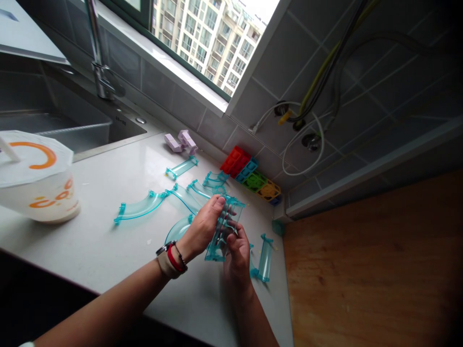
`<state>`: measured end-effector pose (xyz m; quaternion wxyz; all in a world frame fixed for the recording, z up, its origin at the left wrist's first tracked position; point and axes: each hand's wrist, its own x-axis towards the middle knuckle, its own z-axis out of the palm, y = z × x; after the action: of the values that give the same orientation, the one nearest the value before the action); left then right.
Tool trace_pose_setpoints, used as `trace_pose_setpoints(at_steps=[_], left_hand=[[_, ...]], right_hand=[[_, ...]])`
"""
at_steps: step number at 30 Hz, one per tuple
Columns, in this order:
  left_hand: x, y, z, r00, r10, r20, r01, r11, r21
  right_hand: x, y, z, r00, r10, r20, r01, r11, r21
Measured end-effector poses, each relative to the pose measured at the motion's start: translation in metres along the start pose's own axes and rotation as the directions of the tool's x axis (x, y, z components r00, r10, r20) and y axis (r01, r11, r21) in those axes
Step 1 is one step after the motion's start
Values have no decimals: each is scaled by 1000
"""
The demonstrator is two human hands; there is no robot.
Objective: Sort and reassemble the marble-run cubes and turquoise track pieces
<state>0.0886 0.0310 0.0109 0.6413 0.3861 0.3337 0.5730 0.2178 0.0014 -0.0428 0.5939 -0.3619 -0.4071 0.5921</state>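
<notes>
A translucent teal toy track piece (216, 246), with ridges along its length, is held tilted above the counter. My left hand (204, 224) grips it from the left with the thumb on top. My right hand (237, 248) closes on its right side, fingers curled behind and partly hidden. On the counter beyond lie a joined curved teal track (141, 207), a straight teal track (183, 167) and several more curved pieces, some covered by my hands. Another straight teal track (265, 259) lies to the right of my right hand.
Light purple pieces (187, 140) sit near the wall. Red (236, 161), blue, green and yellow blocks line the wall's foot. A drink cup (54, 205) with a straw stands at left, before the sink (128, 130) and faucet (103, 79). A wooden panel (361, 260) bounds the right.
</notes>
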Motion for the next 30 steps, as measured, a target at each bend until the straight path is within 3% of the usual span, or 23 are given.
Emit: trace_pose_setpoints(at_steps=[9, 15, 19, 30], left_hand=[[-7, 3, -9, 951, 276, 142, -286, 957, 54], [-16, 8, -10, 907, 363, 215, -360, 931, -54], [-22, 17, -9, 891, 427, 154, -422, 904, -60], [-18, 18, -6, 901, 428, -65, -433, 898, -84]], right_hand=[[-3, -4, 4, 987, -151, 51, 158, 967, -198], [-8, -13, 15, 988, -139, 72, 155, 934, -323], [-8, -16, 17, 992, -11, 124, 47, 956, -289], [-14, -6, 8, 958, 119, 262, -77, 983, -167]])
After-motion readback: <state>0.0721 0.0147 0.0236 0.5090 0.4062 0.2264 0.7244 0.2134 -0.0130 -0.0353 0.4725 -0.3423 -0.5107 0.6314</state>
